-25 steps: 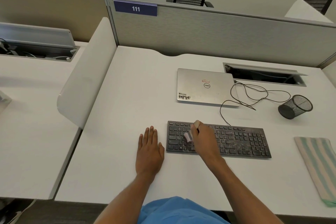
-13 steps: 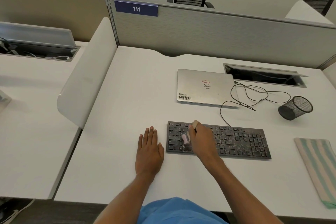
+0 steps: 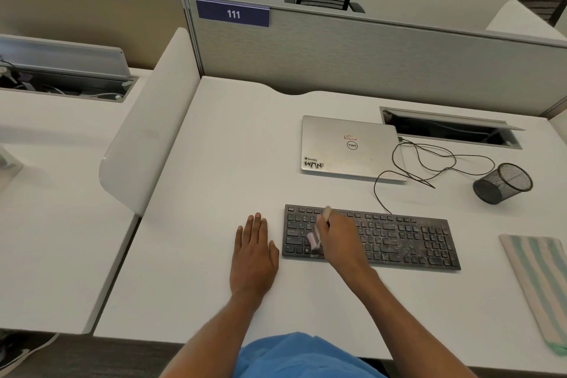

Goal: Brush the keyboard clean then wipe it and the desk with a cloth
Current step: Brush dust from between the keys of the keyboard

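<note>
A black keyboard (image 3: 399,239) lies on the white desk (image 3: 214,163), its middle and right keys speckled with pale dust. My right hand (image 3: 340,239) grips a small brush (image 3: 314,238) with a light handle, bristles down on the keyboard's left keys near its front edge. My left hand (image 3: 253,255) rests flat on the desk just left of the keyboard, fingers straight. A striped green and cream cloth (image 3: 540,288) lies at the desk's right edge.
A shut silver laptop (image 3: 349,147) sits behind the keyboard, with a black cable (image 3: 429,163) looping beside it. A black mesh cup (image 3: 503,182) lies on its side to the right. A cable hatch (image 3: 451,127) is open at the back. A white divider (image 3: 147,132) bounds the left.
My right hand has swept the brush a little toward the keyboard's front edge over the left keys. My left hand has stayed still.
</note>
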`<state>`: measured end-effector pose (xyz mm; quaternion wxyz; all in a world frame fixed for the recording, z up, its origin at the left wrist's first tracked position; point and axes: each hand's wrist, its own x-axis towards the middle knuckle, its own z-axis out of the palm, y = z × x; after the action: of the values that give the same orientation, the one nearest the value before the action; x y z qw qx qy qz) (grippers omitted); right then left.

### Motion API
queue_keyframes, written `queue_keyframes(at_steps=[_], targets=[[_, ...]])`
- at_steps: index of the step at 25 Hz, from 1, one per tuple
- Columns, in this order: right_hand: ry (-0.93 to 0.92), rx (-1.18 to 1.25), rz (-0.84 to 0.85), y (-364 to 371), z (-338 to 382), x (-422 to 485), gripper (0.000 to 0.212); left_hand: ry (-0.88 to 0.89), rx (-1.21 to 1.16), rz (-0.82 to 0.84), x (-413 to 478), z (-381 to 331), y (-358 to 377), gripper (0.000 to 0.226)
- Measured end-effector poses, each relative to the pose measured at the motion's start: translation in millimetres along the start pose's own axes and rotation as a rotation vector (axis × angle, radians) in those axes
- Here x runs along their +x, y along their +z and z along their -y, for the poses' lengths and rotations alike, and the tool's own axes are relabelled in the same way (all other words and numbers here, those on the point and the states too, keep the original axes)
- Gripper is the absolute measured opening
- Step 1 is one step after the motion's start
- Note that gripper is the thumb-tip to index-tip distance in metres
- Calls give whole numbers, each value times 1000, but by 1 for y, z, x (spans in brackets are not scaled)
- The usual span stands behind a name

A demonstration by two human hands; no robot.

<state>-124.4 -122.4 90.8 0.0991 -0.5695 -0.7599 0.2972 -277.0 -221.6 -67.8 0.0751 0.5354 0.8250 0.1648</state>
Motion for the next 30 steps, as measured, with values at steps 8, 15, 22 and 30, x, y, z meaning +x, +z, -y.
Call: queue_keyframes(at_steps=[8, 15, 22, 30], targets=[[-6, 0, 43, 14, -5, -18, 42, -2, 8, -8, 0, -1, -1, 61], [3, 150, -23, 7, -5, -21, 41, -2, 11, -10, 0, -2, -2, 62], [21, 40, 86, 16, -19, -32, 35, -1, 6, -13, -1, -2, -1, 62], [-23, 244, 238, 13, 6, -2, 29, 7, 13, -17, 0, -1, 0, 63]])
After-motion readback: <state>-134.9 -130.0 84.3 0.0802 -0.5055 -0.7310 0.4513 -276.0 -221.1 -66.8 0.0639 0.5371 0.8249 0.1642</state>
